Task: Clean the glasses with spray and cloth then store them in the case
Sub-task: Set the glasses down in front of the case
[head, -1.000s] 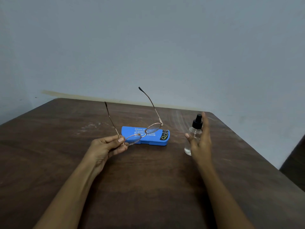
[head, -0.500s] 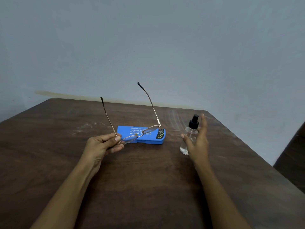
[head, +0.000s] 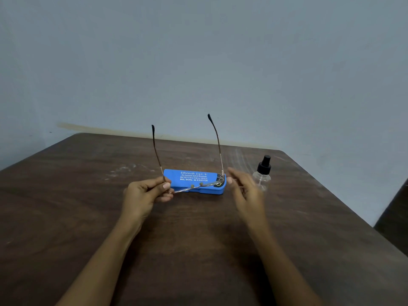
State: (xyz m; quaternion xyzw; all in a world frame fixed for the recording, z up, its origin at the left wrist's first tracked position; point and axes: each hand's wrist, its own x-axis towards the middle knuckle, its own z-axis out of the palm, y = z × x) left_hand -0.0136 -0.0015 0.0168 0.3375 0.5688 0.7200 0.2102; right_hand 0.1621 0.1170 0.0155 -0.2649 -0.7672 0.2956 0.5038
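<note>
Head view: the left hand [head: 143, 195] pinches the glasses [head: 194, 186] at their left end between thumb and fingers, holding them above the table [head: 88, 206] just in front of the case [head: 198, 175]. Both temples are unfolded and point up and away from the person. Compared with the frames of the preceding second, the frame front sits more level and the temples stand closer to upright. The right hand [head: 247, 191], which was set against the spray bottle [head: 262, 173] with straight fingers, is now off the bottle and close to the right end of the frame. Its fingers are loosely spread and grip nothing. Motion blur prevents confirming whether a fingertip touches the hinge. The bottle stands upright on the table, just right of and behind the right hand, capped. Judgement: the spray is not yet taken up, so the spraying step has not begun. The right hand is probably moving in to steady or reposition the frame first. Containers: the blue case lies flat with its lid closed, so its contents are hidden. It must be opened before storage. The bottle is clear plastic, and its liquid level cannot be read. No cloth is visible.
</note>
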